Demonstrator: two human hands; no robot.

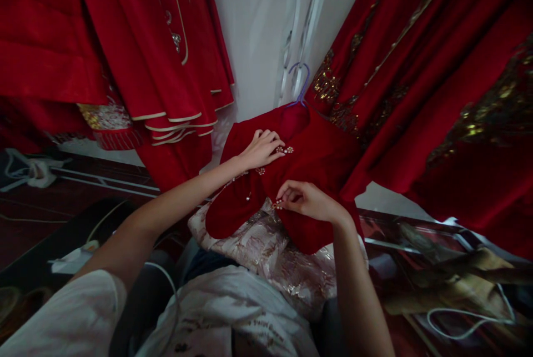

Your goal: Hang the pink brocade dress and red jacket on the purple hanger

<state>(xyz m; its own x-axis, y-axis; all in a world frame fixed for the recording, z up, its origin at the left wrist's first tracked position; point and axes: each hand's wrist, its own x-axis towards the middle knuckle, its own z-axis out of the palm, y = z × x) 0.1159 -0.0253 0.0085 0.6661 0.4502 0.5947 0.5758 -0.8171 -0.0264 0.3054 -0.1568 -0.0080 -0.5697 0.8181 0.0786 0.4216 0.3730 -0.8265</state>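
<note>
A red velvet garment [320, 151] on a purple hanger [300, 82] is spread out in front of me, its lower edges parted over my lap. My left hand [264, 149] rests on its upper front with the fingers spread, thumb and forefinger beside a beaded flower-shaped fastening [289, 150]. Lower down, my right hand [306, 200] pinches a small beaded ornament [277, 205] at the garment's opening edge. Another beaded flower [260, 171] shows below my left hand. A pearl-like bead [248, 198] sits on the left flap.
Red garments with pale piping [166, 85] hang at the left, and sequined red ones [400, 79] at the right. Pale brocade cloth [258, 240] covers my lap. Lower right are rolled tan pieces [449, 285] and a white cord [458, 335]. A whitish wall [254, 24] stands behind.
</note>
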